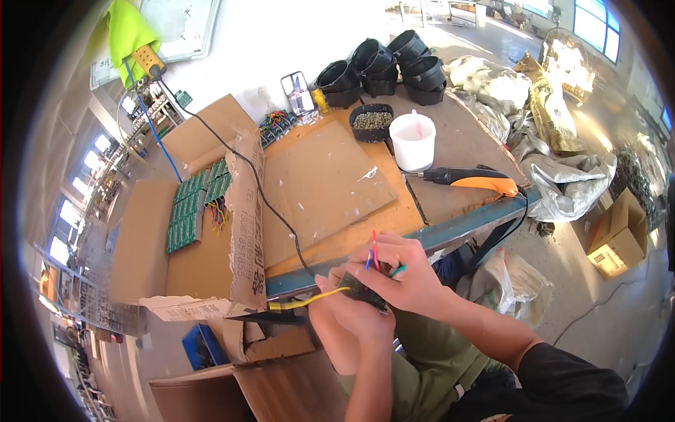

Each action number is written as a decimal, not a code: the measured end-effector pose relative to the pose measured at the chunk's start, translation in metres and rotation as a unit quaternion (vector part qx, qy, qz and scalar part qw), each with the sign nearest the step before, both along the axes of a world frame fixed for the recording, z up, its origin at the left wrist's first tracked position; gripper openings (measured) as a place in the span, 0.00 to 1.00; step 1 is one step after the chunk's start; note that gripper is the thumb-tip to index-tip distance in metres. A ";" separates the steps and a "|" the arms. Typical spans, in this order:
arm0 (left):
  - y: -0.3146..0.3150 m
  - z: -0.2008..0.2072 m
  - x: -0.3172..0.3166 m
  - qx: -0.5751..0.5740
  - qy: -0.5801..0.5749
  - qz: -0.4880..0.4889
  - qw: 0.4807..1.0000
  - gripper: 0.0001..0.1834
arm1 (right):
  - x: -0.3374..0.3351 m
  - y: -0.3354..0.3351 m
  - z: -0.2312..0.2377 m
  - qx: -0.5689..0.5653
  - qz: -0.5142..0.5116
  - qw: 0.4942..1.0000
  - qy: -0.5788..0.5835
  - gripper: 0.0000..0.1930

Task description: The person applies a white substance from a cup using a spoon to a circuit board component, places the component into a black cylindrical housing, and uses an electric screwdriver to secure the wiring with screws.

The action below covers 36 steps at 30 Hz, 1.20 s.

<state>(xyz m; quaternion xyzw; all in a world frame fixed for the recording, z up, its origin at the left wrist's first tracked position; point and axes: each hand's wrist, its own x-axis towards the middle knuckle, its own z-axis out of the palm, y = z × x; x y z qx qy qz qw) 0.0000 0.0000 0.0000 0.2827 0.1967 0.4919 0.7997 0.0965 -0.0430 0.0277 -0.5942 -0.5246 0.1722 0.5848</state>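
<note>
Left hand curled round a dark green circuit board, held just off the blue edge of the wood-topped bench; right hand pinching coloured leads. Step judged: arranging the leads; next move probably calls for a steady board and fine fingertip control. Beyond: rough-edged corrugated box with stacked green boards, smooth white tub, granule-filled black tray.

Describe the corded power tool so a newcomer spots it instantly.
On the workbench, find the white tub toward the right. Just in front and to the right lies the power tool; its orange section sets it apart from the tub and the black bins behind.
</note>
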 end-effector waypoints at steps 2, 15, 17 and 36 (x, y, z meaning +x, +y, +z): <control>-0.005 0.013 0.006 -0.010 0.035 0.011 0.999 0.29 | -0.002 0.001 0.001 0.018 0.046 0.972 0.231 0.14; -0.008 0.013 0.010 -0.128 0.108 0.030 0.985 0.26 | -0.004 0.001 -0.003 0.013 -0.139 0.985 0.096 0.09; -0.010 0.014 0.011 -0.160 0.133 0.056 0.976 0.26 | -0.003 0.000 -0.010 -0.002 -0.157 0.982 0.105 0.10; 0.003 0.010 0.004 -0.145 0.095 0.067 0.983 0.25 | -0.011 -0.036 -0.032 -0.005 -0.064 0.968 0.242 0.26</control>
